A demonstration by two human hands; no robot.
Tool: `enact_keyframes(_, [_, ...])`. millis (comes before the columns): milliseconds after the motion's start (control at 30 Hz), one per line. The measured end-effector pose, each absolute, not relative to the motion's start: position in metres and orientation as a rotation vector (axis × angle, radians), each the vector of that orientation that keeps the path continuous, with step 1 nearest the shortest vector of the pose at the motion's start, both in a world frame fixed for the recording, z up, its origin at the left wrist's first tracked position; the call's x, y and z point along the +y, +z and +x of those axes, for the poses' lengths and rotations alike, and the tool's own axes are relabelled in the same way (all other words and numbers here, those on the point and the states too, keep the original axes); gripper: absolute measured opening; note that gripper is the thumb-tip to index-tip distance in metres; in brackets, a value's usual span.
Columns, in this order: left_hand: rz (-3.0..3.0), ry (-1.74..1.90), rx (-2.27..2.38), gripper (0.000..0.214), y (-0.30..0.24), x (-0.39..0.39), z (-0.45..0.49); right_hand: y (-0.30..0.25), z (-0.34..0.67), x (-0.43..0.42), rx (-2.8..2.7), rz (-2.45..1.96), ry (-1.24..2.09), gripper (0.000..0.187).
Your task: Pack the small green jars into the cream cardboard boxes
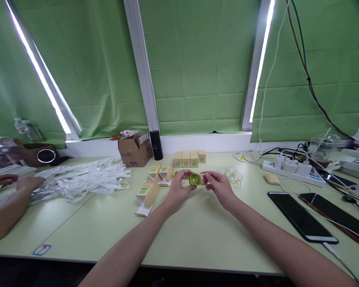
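Note:
Over the middle of the table, my left hand (179, 188) is closed on a small green square cup (194, 179), its opening turned toward me. My right hand (219, 186) pinches something small and pale right beside the cup; what it is I cannot make out. Left of my hands are several opened kraft cartons, the nearest carton (146, 195) with its flap hanging out toward the front edge. Behind my hands stands a row of small kraft boxes (186, 160) with green squares. Clear little containers (237, 178) with yellowish bits inside lie just beyond my right hand.
A co-worker's hands (30, 183) rest by a heap of white straps (86, 179) at left. At the back stand a brown cardboard box (136, 150) and a black cylinder (156, 145). Phones (302, 215), cables and a power strip (293, 173) occupy the right side.

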State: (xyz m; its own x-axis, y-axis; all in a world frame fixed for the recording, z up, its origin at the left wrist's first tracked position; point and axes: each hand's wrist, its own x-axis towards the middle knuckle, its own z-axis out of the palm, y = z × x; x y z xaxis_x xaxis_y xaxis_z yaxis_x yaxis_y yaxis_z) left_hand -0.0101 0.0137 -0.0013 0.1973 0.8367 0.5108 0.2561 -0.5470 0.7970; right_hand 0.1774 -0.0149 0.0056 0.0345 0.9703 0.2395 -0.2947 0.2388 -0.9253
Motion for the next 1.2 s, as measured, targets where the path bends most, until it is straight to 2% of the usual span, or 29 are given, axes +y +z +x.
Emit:
enact_keyframes(333, [1.970,1.319,1.020,0.046,-0.006,0.014,-0.010,0.002,0.180,-0.011,-1.126,-0.864,1.083,0.049])
enact_keyframes(700, [2.068,1.360,0.930,0.043,-0.006,0.012,-0.011,-0.011,0.176,-0.015,-1.452,-0.900,0.706,0.020])
enact_keyframes(933, [2.128,1.401,0.841,0.045,-0.007,0.011,-0.011,-0.009,0.175,-0.020,-1.519,-0.943,0.511,0.011])
enact_keyframes(1200, [2.226,1.383,0.832,0.045,-0.007,0.011,-0.011,-0.014,0.175,-0.019,-1.760,-0.907,0.039,0.022])
